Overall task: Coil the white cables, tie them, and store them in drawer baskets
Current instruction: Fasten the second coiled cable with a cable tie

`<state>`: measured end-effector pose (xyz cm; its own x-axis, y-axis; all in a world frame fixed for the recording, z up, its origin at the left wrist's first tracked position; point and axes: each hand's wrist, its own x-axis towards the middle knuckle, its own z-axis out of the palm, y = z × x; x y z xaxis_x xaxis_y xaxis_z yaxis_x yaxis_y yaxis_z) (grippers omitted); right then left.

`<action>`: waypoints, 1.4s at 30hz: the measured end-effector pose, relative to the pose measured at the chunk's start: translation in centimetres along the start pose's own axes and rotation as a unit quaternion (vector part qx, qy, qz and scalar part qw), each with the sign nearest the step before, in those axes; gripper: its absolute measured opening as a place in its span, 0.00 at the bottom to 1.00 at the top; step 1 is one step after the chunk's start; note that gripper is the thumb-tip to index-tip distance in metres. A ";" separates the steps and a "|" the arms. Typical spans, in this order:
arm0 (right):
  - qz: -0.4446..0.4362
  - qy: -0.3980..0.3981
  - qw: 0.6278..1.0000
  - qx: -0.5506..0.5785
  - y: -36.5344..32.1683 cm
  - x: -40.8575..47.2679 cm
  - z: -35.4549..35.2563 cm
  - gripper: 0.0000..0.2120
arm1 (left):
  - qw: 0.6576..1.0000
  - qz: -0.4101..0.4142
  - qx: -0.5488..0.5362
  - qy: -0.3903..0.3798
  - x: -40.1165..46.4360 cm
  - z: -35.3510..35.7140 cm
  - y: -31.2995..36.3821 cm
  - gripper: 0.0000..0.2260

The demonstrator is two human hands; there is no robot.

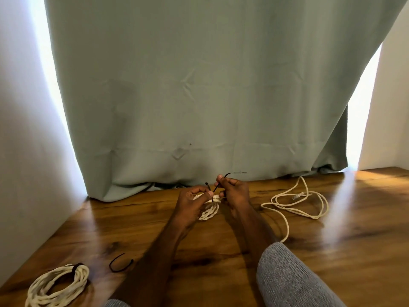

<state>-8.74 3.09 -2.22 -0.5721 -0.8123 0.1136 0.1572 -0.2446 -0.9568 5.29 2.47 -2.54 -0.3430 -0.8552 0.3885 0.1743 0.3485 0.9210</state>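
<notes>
The left hand [193, 201] grips a small coil of white cable [210, 210] upright just in front of the curtain [199, 85], likely so its loops stay bunched. The right hand [232, 191] pinches a black tie [223, 179] looped around that coil, apparently to draw it snug. A tied coil [58, 286] lies well nearer than the curtain, leftward; a loose cable [298, 204] sprawls near it, rightward.
</notes>
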 end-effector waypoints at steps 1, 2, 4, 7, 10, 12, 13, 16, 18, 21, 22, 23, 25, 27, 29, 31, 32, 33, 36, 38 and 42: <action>0.006 0.007 1.000 0.011 0.1 0.1 0.0 0.11 | 1.000 -0.004 -0.002 -0.001 0.0 0.0 0.0 0.04; 0.011 0.018 1.000 0.022 0.1 0.3 -0.2 0.10 | 1.000 -0.006 0.000 -0.004 0.0 0.0 0.0 0.03; 0.016 0.046 0.999 0.016 0.2 0.7 -0.5 0.09 | 1.000 -0.004 0.007 -0.021 0.0 0.1 0.1 0.03; -0.004 0.084 0.996 -0.036 0.3 0.9 -0.6 0.08 | 0.999 -0.002 0.014 -0.042 -0.4 0.5 0.3 0.04; -0.043 0.109 0.990 -0.081 0.5 1.0 -0.5 0.07 | 0.999 -0.006 0.012 -0.048 -0.8 0.6 0.6 0.05; -0.053 0.117 0.986 -0.103 0.6 1.0 -0.3 0.07 | 0.998 -0.022 0.005 -0.053 -0.9 0.4 0.7 0.04; -0.052 0.122 0.985 -0.107 0.7 1.0 -0.2 0.07 | 0.998 -0.031 0.005 -0.056 -1.0 0.4 0.8 0.03; -0.054 0.126 0.983 -0.122 0.8 1.4 0.2 0.06 | 0.997 -0.036 0.021 -0.061 -1.3 0.6 1.1 0.05; -0.054 0.123 0.982 -0.136 0.9 1.6 0.4 0.06 | 0.997 -0.042 0.021 -0.054 -1.3 0.6 1.2 0.06; -0.045 0.127 0.980 -0.148 1.3 2.1 0.6 0.06 | 0.997 -0.051 0.018 -0.048 -1.0 0.2 0.9 0.06; -0.042 0.130 0.979 -0.149 1.4 2.3 0.5 0.06 | 0.997 -0.050 0.021 -0.049 -1.0 0.2 1.0 0.05; -0.040 0.132 0.979 -0.150 1.5 2.5 0.5 0.06 | 0.997 -0.048 0.023 -0.049 -1.0 0.3 1.0 0.04; -0.038 0.137 0.978 -0.152 1.6 2.9 0.3 0.06 | 0.997 -0.047 0.020 -0.052 -1.1 0.5 1.1 0.03; -0.039 0.139 0.978 -0.151 1.8 3.2 0.3 0.07 | 0.997 -0.051 0.018 -0.053 -1.1 0.6 1.2 0.02; -0.052 0.134 0.982 -0.125 1.7 3.2 0.3 0.07 | 0.997 -0.061 0.014 -0.051 -1.0 0.3 1.0 0.03; -0.096 0.123 0.984 -0.086 1.3 3.0 0.3 0.07 | 0.997 -0.067 0.003 -0.041 -0.7 -0.3 0.5 0.04; -0.129 0.116 0.982 -0.075 0.9 2.9 0.3 0.08 | 0.997 -0.067 -0.003 -0.032 -0.6 -0.6 0.4 0.05; -0.160 0.111 0.978 -0.069 0.6 2.7 0.3 0.10 | 0.997 -0.067 -0.008 -0.023 -0.5 -0.9 0.3 0.04; -0.208 0.094 0.973 -0.043 -0.1 2.1 0.3 0.11 | 0.998 -0.063 -0.018 -0.012 -0.6 -1.3 0.4 0.04; -0.202 0.071 0.977 -0.020 -0.2 1.6 0.5 0.08 | 0.999 -0.050 -0.022 -0.006 -0.7 -1.3 0.6 0.04; -0.195 -0.016 0.980 -0.022 -0.1 0.5 1.1 0.05 | 1.000 -0.023 -0.018 0.004 -0.5 -1.6 0.5 0.04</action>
<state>-8.17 2.14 -1.80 -0.5555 -0.6779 0.4815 -0.1046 -0.5176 -0.8492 6.98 2.44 -2.28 -0.3447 -0.8725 0.3464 0.1913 0.2959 0.9359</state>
